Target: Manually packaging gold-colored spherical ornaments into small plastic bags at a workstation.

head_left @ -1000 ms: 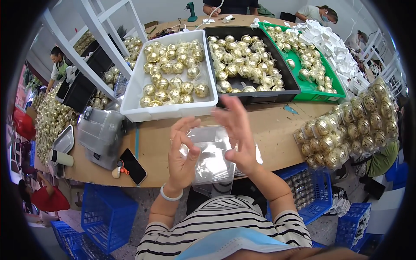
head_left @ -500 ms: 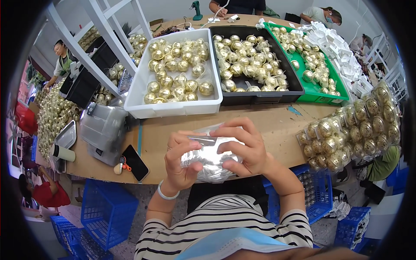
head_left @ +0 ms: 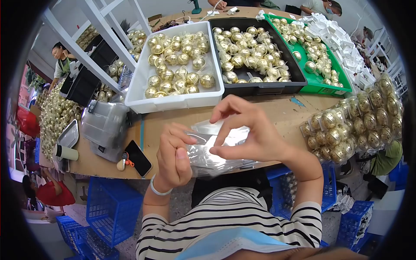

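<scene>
A shiny piece of clear plastic packaging (head_left: 208, 159) lies in front of me at the table's near edge. Its exact shape is lost in glare. My left hand (head_left: 172, 154) grips it at the left side, fingers curled and thumb pressed in. Over its right part is my right hand (head_left: 247, 130), thumb and index finger bent together in a pinch on the plastic, the other fingers raised. Another clear layer (head_left: 208, 127) shows just behind the hands. At the right stand clear packs of gold patterned balls (head_left: 331, 130), stacked in rows.
White (head_left: 173, 103), black (head_left: 264, 89) and green (head_left: 323, 89) trays of gold balls line the far side. Left lie flat clear plastic packages (head_left: 104, 130), a black phone (head_left: 138, 158) and a bottle (head_left: 67, 152). Blue crates (head_left: 113, 210) stand below. Other people work around.
My right hand has lifted and turned, its fingers going from spread on the plastic to a pinch. My left hand has shifted slightly left and curled tighter.
</scene>
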Tool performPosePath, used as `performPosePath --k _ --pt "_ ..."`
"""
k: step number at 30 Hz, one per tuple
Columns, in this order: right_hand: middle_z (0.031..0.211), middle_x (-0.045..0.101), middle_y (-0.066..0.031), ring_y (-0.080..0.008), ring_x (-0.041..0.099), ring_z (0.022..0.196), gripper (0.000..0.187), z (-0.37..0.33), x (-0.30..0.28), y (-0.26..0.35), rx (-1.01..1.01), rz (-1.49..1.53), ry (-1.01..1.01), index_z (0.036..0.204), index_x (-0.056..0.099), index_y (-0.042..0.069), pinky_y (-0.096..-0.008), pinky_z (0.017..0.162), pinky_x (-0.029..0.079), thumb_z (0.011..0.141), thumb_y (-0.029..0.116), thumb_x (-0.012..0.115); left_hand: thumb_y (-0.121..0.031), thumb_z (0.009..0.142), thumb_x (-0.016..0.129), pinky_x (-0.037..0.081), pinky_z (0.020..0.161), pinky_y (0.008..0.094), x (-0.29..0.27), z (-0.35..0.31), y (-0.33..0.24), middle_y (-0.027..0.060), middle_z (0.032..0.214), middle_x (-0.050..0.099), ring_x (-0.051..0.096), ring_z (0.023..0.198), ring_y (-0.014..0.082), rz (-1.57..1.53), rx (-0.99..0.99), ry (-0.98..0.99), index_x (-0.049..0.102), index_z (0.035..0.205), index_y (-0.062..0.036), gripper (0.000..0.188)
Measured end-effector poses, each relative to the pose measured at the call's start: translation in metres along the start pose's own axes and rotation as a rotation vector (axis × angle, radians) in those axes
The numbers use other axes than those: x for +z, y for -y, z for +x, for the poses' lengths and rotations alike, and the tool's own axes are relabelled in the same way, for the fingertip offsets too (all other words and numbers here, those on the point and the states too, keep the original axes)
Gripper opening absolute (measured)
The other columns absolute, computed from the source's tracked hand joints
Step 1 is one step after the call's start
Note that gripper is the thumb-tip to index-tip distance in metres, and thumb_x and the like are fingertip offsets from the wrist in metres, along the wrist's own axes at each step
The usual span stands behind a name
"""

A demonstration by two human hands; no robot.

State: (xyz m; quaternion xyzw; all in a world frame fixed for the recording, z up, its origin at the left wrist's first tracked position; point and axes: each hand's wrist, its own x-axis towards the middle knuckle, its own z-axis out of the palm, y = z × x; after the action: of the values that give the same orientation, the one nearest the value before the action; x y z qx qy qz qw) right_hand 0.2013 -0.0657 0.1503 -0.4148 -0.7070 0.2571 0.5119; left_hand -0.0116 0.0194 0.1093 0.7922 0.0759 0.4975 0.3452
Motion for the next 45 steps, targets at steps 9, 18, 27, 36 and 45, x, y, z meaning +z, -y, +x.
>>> performPosePath --k 9,18,27,36,45 --pt "0.101 0.065 -0.0072 -0.0223 0.063 0.092 0.02 0.02 -0.009 0.034 -0.206 -0.19 0.073 0.086 0.075 0.006 -0.0345 0.08 0.049 0.072 0.01 0.089 -0.022 0.1 0.055 0.052 0.08 0.0446 -0.003 0.001 -0.006 0.0132 0.098 0.058 0.063 0.091 0.0335 -0.038 0.158 -0.117 0.044 0.107 -0.0043 0.021" --pt "0.108 0.065 -0.0073 -0.0175 0.063 0.101 0.019 0.007 -0.01 0.033 0.037 0.084 0.023 0.089 0.082 0.01 -0.032 0.089 0.051 0.072 0.012 0.091 -0.038 0.065 0.095 0.049 0.07 0.0398 -0.002 0.008 -0.026 0.0006 0.113 0.046 0.06 0.101 0.0315 0.461 0.518 -0.083 0.046 0.108 -0.0266 0.066" --pt "0.125 0.064 -0.0139 -0.0262 0.057 0.127 0.01 -0.01 0.001 0.024 0.046 0.1 -0.135 0.087 0.081 0.007 -0.0415 0.1 0.053 0.078 0.002 0.083 -0.024 0.074 0.091 0.044 0.064 0.0364 -0.019 0.034 -0.031 0.0012 0.107 0.048 0.064 0.098 0.0281 0.677 0.808 0.152 0.044 0.081 -0.0194 0.048" --pt "0.118 0.067 -0.0128 -0.0222 0.061 0.117 0.021 -0.003 -0.003 0.002 0.154 0.044 -0.084 0.087 0.078 0.003 -0.0349 0.095 0.054 0.072 0.01 0.091 -0.027 0.074 0.092 0.045 0.063 0.0364 -0.016 0.03 0.0 0.0013 0.096 0.049 0.066 0.093 0.0291 0.691 1.092 0.09 0.04 0.076 -0.0157 0.054" --pt "0.122 0.072 -0.0112 -0.0308 0.063 0.12 0.029 0.001 -0.004 -0.001 0.011 0.086 0.289 0.123 0.071 0.004 -0.0435 0.101 0.049 0.095 0.011 0.068 -0.034 0.064 0.096 0.046 0.066 0.0401 -0.008 0.013 -0.005 0.0 0.102 0.048 0.062 0.102 0.0307 0.339 0.736 0.14 0.042 0.083 -0.017 0.061"
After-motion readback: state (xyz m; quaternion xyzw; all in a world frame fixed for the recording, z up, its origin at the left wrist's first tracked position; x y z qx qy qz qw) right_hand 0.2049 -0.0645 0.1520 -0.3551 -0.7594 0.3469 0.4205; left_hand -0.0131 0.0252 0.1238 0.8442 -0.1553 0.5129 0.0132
